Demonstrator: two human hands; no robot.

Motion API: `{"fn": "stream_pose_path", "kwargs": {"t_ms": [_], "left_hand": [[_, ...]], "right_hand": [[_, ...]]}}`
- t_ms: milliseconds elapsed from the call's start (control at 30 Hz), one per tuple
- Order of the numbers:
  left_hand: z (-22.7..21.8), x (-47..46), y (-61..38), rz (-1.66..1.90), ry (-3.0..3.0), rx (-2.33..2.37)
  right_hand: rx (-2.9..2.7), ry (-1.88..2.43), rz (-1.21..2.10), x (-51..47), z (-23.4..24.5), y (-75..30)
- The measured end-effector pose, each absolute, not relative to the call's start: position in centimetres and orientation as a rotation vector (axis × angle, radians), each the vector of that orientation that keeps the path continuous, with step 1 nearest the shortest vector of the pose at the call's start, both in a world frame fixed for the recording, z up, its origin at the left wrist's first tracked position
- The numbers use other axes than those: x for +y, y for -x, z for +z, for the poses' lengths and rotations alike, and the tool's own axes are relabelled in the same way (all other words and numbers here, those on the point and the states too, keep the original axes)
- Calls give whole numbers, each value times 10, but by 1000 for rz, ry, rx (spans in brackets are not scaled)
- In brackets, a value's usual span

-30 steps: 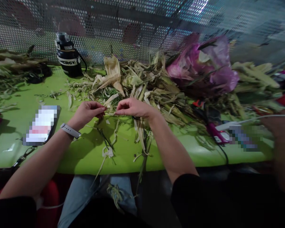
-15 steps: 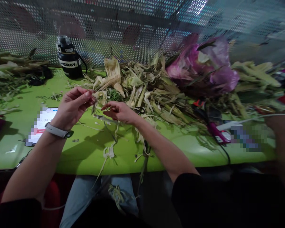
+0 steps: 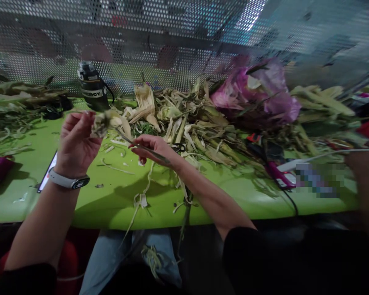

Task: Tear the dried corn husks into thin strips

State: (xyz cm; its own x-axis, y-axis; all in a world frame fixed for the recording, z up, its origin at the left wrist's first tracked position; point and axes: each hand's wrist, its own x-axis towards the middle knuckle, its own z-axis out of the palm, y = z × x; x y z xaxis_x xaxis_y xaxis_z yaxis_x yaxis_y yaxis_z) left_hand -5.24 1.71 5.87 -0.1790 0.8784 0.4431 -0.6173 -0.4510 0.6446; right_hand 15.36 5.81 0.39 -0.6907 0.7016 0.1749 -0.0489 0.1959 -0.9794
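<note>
Left hand (image 3: pixel 80 139) is pinching the husk (image 3: pixel 100 125); right hand (image 3: pixel 152 147) is resting at its stem (image 3: pixel 125 137), grip unclear. It's likely being light, crushable; best held by stem.

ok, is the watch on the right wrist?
No, the pale-strapped watch is on the wrist of the left hand, while no band shows by the right hand.

blurred pale bundle (image 3: pixel 100 124) at the left hand (image 3: pixel 78 141), phone (image 3: pixel 46 178) mostly hidden behind the wrist (image 3: pixel 68 167)
</note>
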Motion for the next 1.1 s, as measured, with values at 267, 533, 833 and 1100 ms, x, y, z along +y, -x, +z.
{"fn": "stream_pose_path", "kwargs": {"t_ms": [267, 533, 833, 1100], "left_hand": [[72, 13, 63, 1876, -1177, 366], [1, 22, 51, 1082, -1403, 798], [-27, 21, 38, 751, -1529, 867], [-30, 20, 39, 755, -1524, 860]], "right_hand": [[-2131, 761, 1467, 73, 34, -200], [-1843, 1052, 1295, 94, 23, -258], [-2190, 1443, 467, 59, 21, -249], [-2382, 1061, 1213, 24, 7, -193]]}}
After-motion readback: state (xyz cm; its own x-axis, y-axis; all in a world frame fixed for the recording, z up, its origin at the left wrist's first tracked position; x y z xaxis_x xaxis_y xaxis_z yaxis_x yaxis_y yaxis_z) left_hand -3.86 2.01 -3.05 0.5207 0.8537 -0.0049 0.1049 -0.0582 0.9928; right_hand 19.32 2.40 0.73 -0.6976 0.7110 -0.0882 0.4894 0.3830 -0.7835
